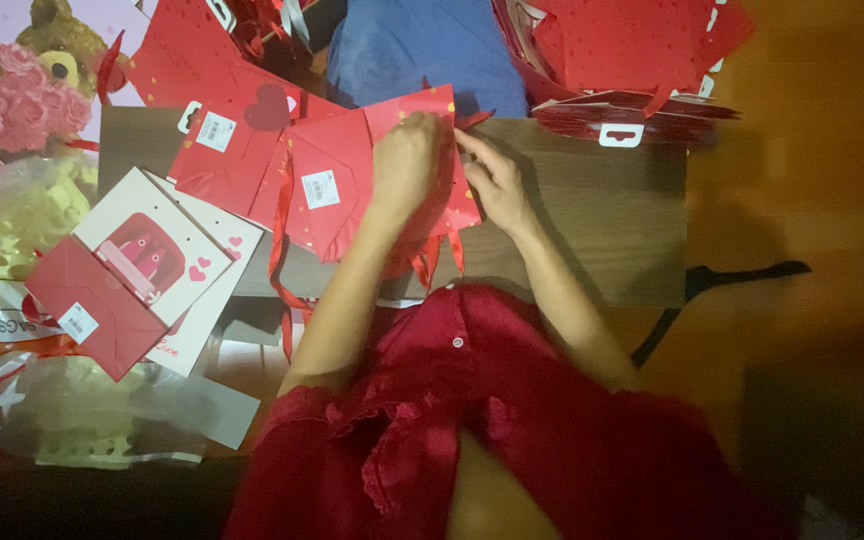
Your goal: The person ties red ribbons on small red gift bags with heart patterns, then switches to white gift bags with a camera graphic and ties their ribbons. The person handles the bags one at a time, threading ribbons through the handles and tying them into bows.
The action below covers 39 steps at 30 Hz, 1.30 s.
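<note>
- Here, the left hand [407,160] lies palm down, fingers loosely curled, pressing flat on a red paper gift bag [430,165] on the desk [592,220]; whether its fingers pinch the paper I cannot tell
- the right hand [497,180] sits just beside it, fingers half open and stretched toward the bag's upper edge, fingertips touching the red paper; no firm closure shows
- the bag lies flat under and between both hands, near the desk's far edge; red ribbon [432,258] trails from beneath it toward the person
- just left of the left hand, more flat red bags [282,160] overlap, each with a white label; further left lie white bags with a red picture [152,255] and crumpled clear plastic wrap [12,220]
- right of the right hand the brown desk is bare up to its right edge; beyond the hands, to the right, a stack of red bags [632,60] overhangs the far edge
- both forearms reach forward from a red garment [512,420], converging on the bag; the left wrist is straight, the right wrist bends slightly inward
</note>
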### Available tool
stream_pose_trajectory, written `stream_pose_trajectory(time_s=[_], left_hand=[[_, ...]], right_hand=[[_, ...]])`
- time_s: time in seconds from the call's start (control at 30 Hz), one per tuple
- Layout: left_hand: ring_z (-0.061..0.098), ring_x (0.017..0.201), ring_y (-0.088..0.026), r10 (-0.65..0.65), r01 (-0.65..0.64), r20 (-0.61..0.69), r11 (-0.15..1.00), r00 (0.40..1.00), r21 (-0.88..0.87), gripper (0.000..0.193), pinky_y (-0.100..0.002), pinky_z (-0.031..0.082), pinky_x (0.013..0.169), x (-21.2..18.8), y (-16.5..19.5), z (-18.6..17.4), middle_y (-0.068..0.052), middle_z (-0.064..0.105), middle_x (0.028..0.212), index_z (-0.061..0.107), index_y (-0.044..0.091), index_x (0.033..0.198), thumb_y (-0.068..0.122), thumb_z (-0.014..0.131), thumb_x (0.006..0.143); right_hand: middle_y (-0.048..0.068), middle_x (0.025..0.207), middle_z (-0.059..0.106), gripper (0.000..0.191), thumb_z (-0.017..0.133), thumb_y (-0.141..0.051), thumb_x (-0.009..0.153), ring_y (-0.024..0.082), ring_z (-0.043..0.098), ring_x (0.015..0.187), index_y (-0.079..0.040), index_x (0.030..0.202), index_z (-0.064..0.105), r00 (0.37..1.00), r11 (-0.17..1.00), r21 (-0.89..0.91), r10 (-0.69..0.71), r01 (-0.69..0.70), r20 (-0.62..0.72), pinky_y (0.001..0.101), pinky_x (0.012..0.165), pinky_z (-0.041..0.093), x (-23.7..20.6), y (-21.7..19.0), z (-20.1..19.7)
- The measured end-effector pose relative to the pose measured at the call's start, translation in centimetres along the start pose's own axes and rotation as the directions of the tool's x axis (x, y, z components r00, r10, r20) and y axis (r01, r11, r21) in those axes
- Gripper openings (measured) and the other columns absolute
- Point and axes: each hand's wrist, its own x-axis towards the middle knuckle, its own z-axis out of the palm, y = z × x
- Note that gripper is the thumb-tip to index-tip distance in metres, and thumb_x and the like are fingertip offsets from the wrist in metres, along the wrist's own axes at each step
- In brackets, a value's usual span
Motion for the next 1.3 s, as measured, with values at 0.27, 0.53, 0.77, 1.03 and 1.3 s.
stream_pose_trajectory(time_s=[0.27,0.53,0.77,1.03,1.3], left_hand=[[0.069,0.079,-0.038,-0.206,0.205,0.039,0.898,0.978,-0.390,0.015,-0.047,0.051,0.067,-0.7,-0.7,1.2,-0.017,0.072,0.084,0.065,0.003,0.091,0.016,0.072,0.093],[0.070,0.075,-0.034,-0.219,0.183,-0.056,0.909,0.974,-0.374,0.008,-0.045,0.053,0.070,-0.6,-1.2,2.1,-0.015,0.072,0.082,0.069,0.003,0.091,0.010,0.074,0.090],[0.073,0.071,-0.026,-0.265,0.216,-0.041,0.857,0.964,-0.468,0.007,-0.041,0.051,0.096,-0.9,-1.4,2.1,-0.013,0.075,0.081,0.073,0.001,0.090,0.008,0.075,0.089],[0.073,0.081,-0.031,-0.303,0.252,-0.048,0.862,0.952,-0.439,0.010,-0.038,0.055,0.073,-1.7,-0.4,1.5,-0.016,0.074,0.090,0.069,0.000,0.096,0.010,0.071,0.094],[0.075,0.092,-0.033,-0.293,0.268,0.016,0.850,0.956,-0.453,0.017,-0.039,0.057,0.079,-2.3,0.1,0.5,-0.018,0.075,0.100,0.069,0.001,0.109,0.011,0.067,0.095]], right_hand=[[0.007,0.106,0.074,0.049,0.051,0.000,0.101,0.014,0.066,0.091,-0.010,0.149,0.054,0.983,0.983,-0.022,0.184,-0.184,0.011,0.0274,0.085,0.054,1.3,0.1,0.1],[0.007,0.104,0.076,0.039,0.052,-0.001,0.100,0.006,0.062,0.053,0.003,0.138,0.058,0.902,0.896,0.117,0.417,-0.428,0.109,0.0248,0.049,0.053,3.8,0.7,-0.2],[0.006,0.098,0.075,0.036,0.058,-0.003,0.096,0.006,0.059,0.054,-0.003,0.131,0.067,0.908,0.904,0.083,0.415,-0.419,0.061,0.0256,0.048,0.052,4.2,-0.1,0.4],[0.016,0.108,0.070,0.025,0.064,-0.008,0.094,0.037,0.068,0.100,-0.006,0.118,0.072,1.000,0.906,-0.423,-0.006,0.003,-0.005,0.0433,0.086,0.053,4.4,-0.7,0.9],[0.017,0.104,0.070,0.015,0.066,-0.009,0.092,0.038,0.066,0.099,-0.004,0.105,0.072,0.999,0.905,-0.423,0.051,-0.047,-0.003,0.0459,0.085,0.052,4.1,1.0,1.1]])
